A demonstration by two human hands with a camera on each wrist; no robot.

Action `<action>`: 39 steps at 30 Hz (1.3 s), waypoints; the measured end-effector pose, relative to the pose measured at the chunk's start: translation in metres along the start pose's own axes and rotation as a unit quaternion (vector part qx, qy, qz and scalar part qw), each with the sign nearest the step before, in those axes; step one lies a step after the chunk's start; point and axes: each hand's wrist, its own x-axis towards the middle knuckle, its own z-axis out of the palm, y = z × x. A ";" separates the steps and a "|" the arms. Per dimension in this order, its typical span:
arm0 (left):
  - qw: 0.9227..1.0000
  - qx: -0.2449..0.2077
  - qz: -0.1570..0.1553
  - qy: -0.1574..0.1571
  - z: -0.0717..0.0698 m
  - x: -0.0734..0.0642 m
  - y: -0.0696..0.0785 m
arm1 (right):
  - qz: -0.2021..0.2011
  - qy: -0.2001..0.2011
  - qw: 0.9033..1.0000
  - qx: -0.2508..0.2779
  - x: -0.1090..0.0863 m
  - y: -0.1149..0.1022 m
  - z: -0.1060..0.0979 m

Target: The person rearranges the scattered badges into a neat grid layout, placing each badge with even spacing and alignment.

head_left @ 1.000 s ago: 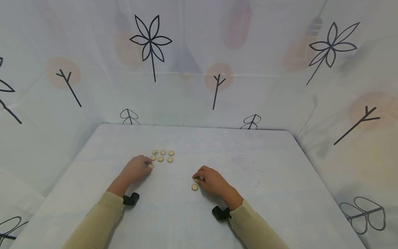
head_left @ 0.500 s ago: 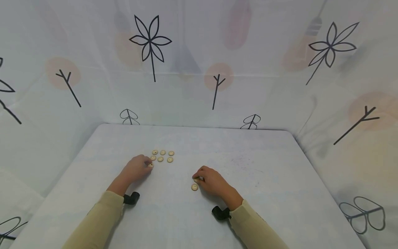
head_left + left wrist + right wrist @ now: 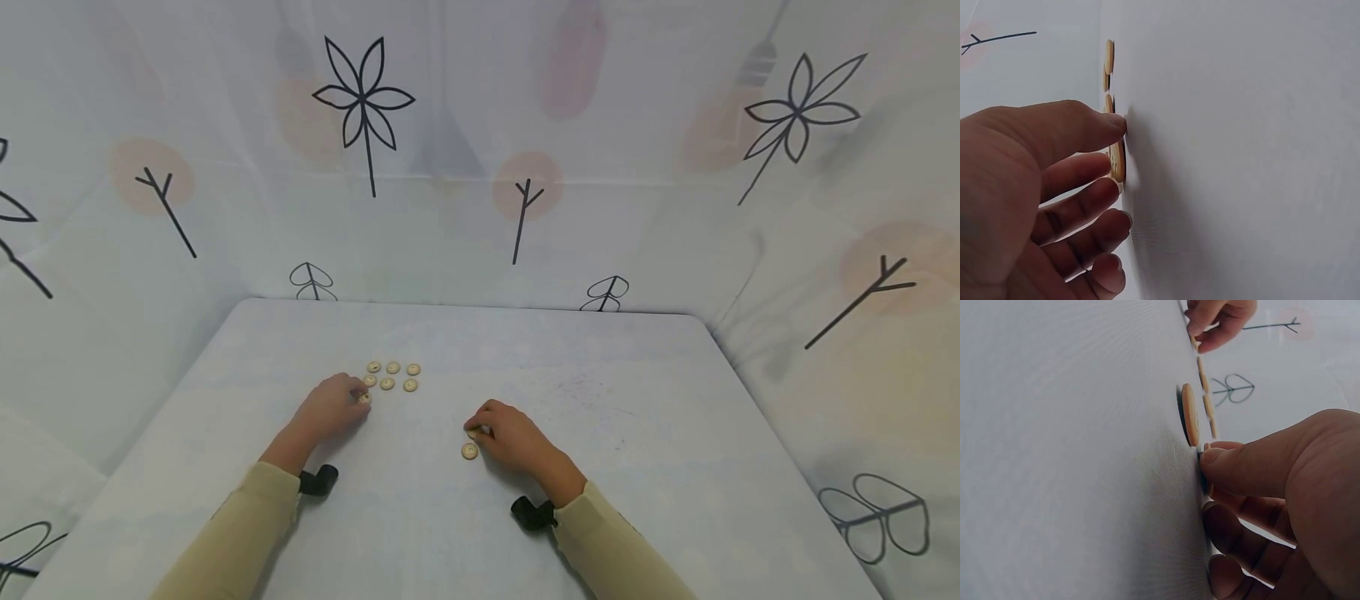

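Note:
My left hand (image 3: 330, 406) is at the left of the table, its thumb and forefinger pinching a pale wooden button (image 3: 364, 399) at the tabletop. In the left wrist view that button (image 3: 1117, 164) shows partly behind the thumb, and the other fingers are loosely bent. Nearer the middle, my right hand (image 3: 516, 439) pinches a second button (image 3: 472, 433), mostly hidden by the fingertips. Just in front of it lies a loose button (image 3: 469, 451), seen edge-on as a button (image 3: 1190, 415) in the right wrist view.
Several more buttons lie flat in two short rows beyond the left hand, among them a back-row button (image 3: 393, 367) and a front-row button (image 3: 410, 385). The white table (image 3: 585, 358) ends at a patterned cloth backdrop (image 3: 450, 233). Faint scuff marks show on the table's right half.

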 end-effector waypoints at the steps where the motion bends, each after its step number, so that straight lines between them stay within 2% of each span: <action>1: 1.000 0.001 0.000 0.002 0.000 0.000 0.000 | 0.000 0.000 1.000 0.000 0.000 0.000 0.000; 20: 1.000 -0.015 -0.008 0.003 0.007 -0.008 0.016 | 0.008 -0.006 1.000 0.002 0.000 -0.001 -0.001; 30: 1.000 0.000 0.024 -0.005 0.015 -0.013 0.031 | 0.015 -0.010 1.000 0.006 0.000 -0.003 -0.001; 39: 0.998 0.002 0.057 -0.002 0.021 -0.026 0.051 | 0.021 -0.013 1.000 0.005 0.001 -0.003 -0.001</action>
